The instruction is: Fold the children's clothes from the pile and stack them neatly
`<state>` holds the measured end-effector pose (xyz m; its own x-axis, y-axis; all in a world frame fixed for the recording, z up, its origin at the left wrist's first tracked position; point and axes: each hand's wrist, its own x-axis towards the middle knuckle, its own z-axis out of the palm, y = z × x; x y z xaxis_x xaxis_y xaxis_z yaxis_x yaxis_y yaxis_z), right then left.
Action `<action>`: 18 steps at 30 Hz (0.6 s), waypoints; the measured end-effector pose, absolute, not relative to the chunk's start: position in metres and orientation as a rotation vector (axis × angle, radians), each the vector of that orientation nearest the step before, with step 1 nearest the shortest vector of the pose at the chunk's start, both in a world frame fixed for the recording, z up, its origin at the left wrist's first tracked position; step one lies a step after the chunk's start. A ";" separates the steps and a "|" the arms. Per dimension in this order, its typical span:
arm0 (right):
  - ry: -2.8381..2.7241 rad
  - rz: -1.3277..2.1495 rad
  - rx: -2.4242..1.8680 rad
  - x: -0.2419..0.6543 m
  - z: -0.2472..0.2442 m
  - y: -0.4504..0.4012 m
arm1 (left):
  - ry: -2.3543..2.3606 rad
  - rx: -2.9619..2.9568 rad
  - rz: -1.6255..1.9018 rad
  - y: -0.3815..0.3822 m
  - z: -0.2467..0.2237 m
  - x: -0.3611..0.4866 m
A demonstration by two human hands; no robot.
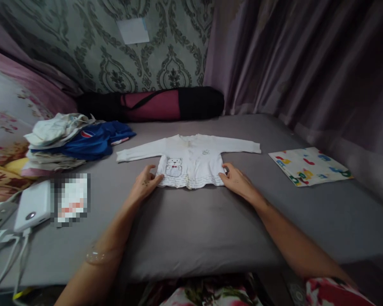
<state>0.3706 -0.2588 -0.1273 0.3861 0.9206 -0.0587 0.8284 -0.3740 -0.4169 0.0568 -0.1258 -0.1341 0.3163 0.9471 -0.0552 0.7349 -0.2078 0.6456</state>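
Note:
A small white long-sleeved baby shirt (194, 159) lies spread flat on the grey sheet, its sleeves stretched out to both sides. It has a bear print low on the left and yellowish stains along the front opening. My left hand (146, 182) pinches the lower left side edge near the hem, thumb on top of the cloth. At the lower right side edge, my right hand (238, 180) holds the shirt in the same way, fingers curled at the fabric.
Folded clothes (64, 140) are stacked at the left, with a blue garment among them. A white power bank (35, 206) with cables and a power strip (0, 214) sit nearer. On the right lies a patterned folded cloth (309, 165). A black-and-maroon long bag (153, 105) rests along the wall.

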 end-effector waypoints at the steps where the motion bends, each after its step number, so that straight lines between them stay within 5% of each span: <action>1: -1.539 0.398 -2.332 0.371 -0.127 -0.260 | 1.454 2.011 0.499 -0.126 -0.135 0.055; 18: -1.890 -0.019 -2.521 0.363 -0.107 -0.262 | 1.471 2.389 0.491 -0.126 -0.141 0.043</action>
